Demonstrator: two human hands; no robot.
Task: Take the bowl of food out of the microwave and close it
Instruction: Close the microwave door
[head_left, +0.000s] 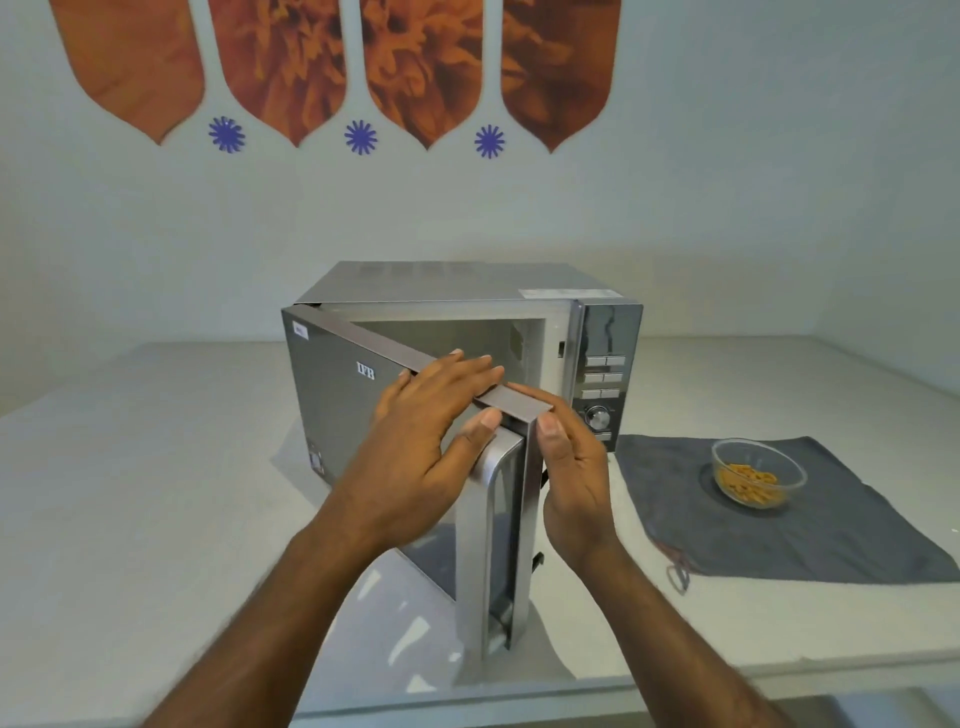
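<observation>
A silver microwave (467, 291) stands on the white counter, its door (332, 395) swung open toward me. The cavity behind it looks bare. My left hand (421, 457) lies over the door's top edge, fingers on top and thumb on the handle side. My right hand (566, 467) holds the door's free corner, thumb on the front and fingers behind. A glass bowl (758, 475) with orange-brown food sits on a dark grey cloth (831, 535) to the right of the microwave, away from both hands.
The white counter (130, 493) stretches left and right of the microwave, with its front edge near me. The control panel (602, 374) with buttons and a knob is on the microwave's right side. A wall with orange decorations rises behind.
</observation>
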